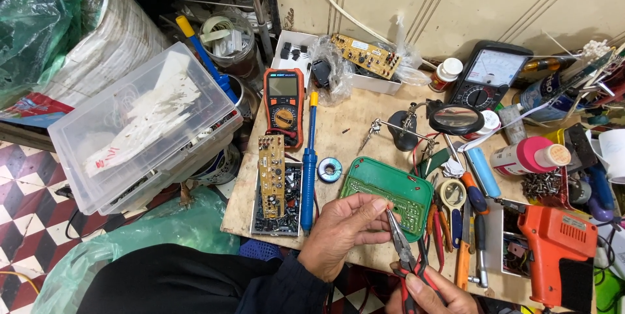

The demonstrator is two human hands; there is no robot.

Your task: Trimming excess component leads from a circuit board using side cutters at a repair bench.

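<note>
I see my left hand [342, 229] resting its fingers [371, 206] closed on the near edge of the green rectangular circuit board [387, 190] lying on the wooden surface [351, 125]; my right hand [433, 291] grips red-handled needle-nose pliers [403, 249], tips just beside those fingers, blue desoldering pump [309, 164] further left

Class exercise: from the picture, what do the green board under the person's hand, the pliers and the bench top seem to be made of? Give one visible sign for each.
Green circuit board: likely glossy laminate, with rows of silvery solder dots. Pliers: dull grey metal tips, red and black grips that look like plastic or rubber. Bench top: apparently bare, unfinished wood, pale tan with scuffs and stains.
</note>
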